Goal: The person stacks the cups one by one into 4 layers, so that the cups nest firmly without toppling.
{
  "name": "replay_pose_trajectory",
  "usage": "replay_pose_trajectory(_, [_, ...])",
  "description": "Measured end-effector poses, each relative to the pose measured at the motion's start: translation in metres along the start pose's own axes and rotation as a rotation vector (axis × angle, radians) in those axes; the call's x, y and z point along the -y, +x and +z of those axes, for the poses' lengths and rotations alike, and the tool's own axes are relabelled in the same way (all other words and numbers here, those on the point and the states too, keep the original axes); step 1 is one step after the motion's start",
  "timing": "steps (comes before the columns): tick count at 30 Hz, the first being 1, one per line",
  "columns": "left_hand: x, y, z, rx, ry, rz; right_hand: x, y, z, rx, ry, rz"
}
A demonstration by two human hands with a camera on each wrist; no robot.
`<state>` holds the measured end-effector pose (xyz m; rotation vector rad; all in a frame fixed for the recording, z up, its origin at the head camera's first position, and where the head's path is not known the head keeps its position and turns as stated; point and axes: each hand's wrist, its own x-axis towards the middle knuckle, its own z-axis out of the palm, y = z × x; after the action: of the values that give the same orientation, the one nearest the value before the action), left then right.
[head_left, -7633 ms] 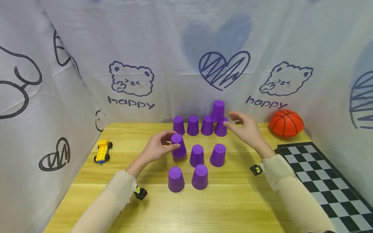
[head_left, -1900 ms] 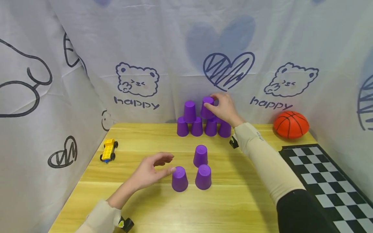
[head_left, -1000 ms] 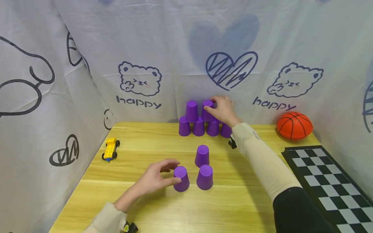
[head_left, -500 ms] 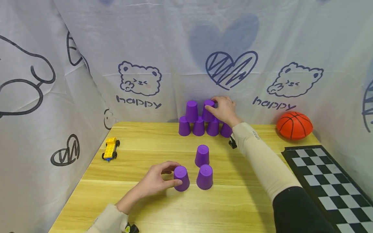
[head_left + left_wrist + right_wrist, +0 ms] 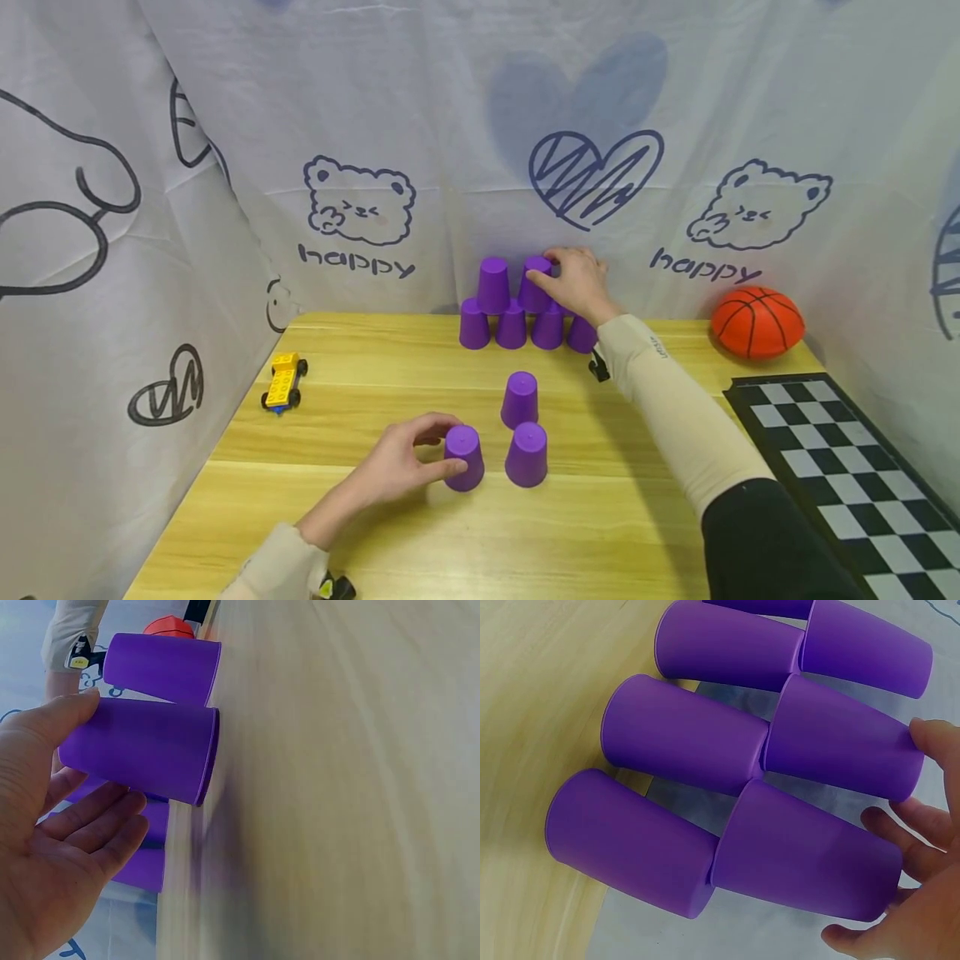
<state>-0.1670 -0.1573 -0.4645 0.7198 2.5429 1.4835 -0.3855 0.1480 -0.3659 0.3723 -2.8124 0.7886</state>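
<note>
My left hand (image 5: pixel 397 467) holds an upside-down purple cup (image 5: pixel 466 454) at the front left of the table, thumb on its near side and fingers behind. In the left wrist view that cup (image 5: pixel 142 750) stands close to the tabletop. To its right are two more upside-down cups, a front one (image 5: pixel 527 458) and one farther back (image 5: pixel 520 404). At the back, my right hand (image 5: pixel 581 283) pinches the middle cup (image 5: pixel 840 742) of a three-cup second tier. The tier's right cup (image 5: pixel 806 851) is hidden behind this hand in the head view.
The bottom row of several upside-down cups (image 5: pixel 474 327) stands at the table's back edge, before a printed cloth (image 5: pixel 435 167). A yellow toy car (image 5: pixel 283 383) sits at the left. A red basketball-patterned ball (image 5: pixel 757 323) and a checkered board (image 5: pixel 817 433) lie at the right.
Over several seconds, cups have gone from the table onto the second tier. My left hand has closed round the front left cup, which has just shifted slightly left. My right hand stays at the middle cup.
</note>
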Motion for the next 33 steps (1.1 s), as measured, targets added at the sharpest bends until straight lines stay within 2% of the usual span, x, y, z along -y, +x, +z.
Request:
replay_pose_trajectory(5, [-0.004, 0.005, -0.005, -0.03, 0.041, 0.001, -0.002, 0.0, -0.002, 0.005, 0.003, -0.002])
replay_pose_trajectory(12, [-0.009, 0.02, -0.017, -0.089, 0.056, 0.061, -0.005, -0.009, -0.013, -0.038, 0.027, -0.025])
replay_pose_trajectory(21, [-0.023, 0.052, -0.049, -0.268, -0.014, 0.073, -0.002, -0.03, -0.032, -0.161, 0.077, -0.093])
replay_pose_trajectory(27, [-0.037, 0.081, -0.067, -0.353, -0.018, 0.094, -0.001, -0.062, -0.04, -0.254, 0.124, -0.233])
replay_pose_trajectory(29, [-0.04, 0.092, -0.071, -0.37, -0.017, 0.105, 0.0, -0.077, -0.038, -0.24, 0.142, -0.248])
replay_pose_trajectory(33, [-0.047, 0.114, -0.075, -0.392, -0.036, 0.117, 0.003, -0.109, -0.031, -0.154, 0.178, -0.235])
